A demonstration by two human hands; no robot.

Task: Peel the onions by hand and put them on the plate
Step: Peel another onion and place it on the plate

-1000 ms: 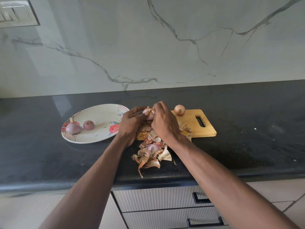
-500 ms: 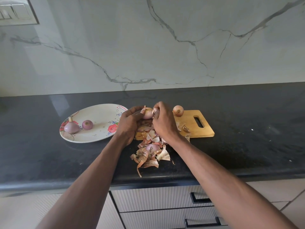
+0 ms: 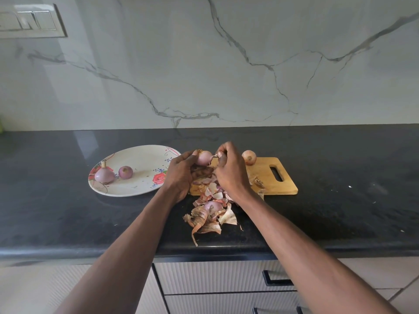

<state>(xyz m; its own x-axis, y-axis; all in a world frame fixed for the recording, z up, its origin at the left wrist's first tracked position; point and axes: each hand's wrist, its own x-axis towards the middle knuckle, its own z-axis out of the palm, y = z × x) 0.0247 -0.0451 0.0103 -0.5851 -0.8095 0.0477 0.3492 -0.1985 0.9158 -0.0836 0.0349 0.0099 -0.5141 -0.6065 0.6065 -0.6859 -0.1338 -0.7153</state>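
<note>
held onion: small round pinkish-purple onion (image 3: 204, 157), partly peeled, glossy, dry root tuft at its upper left; gripped by left hand (image 3: 179, 175) fingers, just left of right hand (image 3: 230, 169) fingertips
skin strip: thin pale peel (image 3: 214, 156) pinched by right fingertips, running toward held onion
unpeeled onion: small round tan-skinned onion (image 3: 249, 157), intact, just right of right-hand fingers
plate: oval white floral plate (image 3: 136, 189), left of left-hand fingers
plated onions: two peeled purple onions, larger one with stalk up (image 3: 104, 174), smaller round one (image 3: 125, 172) beside it, well left of fingers
</note>
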